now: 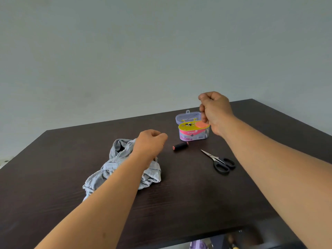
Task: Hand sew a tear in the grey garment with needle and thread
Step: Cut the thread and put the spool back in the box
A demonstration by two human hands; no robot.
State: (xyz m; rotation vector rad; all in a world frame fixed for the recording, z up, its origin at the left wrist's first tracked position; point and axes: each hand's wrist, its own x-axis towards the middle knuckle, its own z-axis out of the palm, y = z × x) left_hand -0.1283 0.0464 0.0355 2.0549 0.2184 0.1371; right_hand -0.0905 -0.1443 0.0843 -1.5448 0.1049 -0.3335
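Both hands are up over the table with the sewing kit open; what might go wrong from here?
1. The right hand, fingers curled, hangs just above the open sewing kit; dropping, it may tip the kit.
2. The black thread spool lies on its side and could roll.
3. No thread or needle shows at either hand, so the left hand could lose a thin strand unnoticed.

scissors (219, 161) right, spool (180, 146) centre, bare near table (179, 203)

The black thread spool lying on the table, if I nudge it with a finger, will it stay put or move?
The black thread spool lies on its side on the smooth dark table, so it would probably roll rather than stay. It looks small, so likely light and easy to knock. Rolling toward the sewing kit box behind it, it might stop there.
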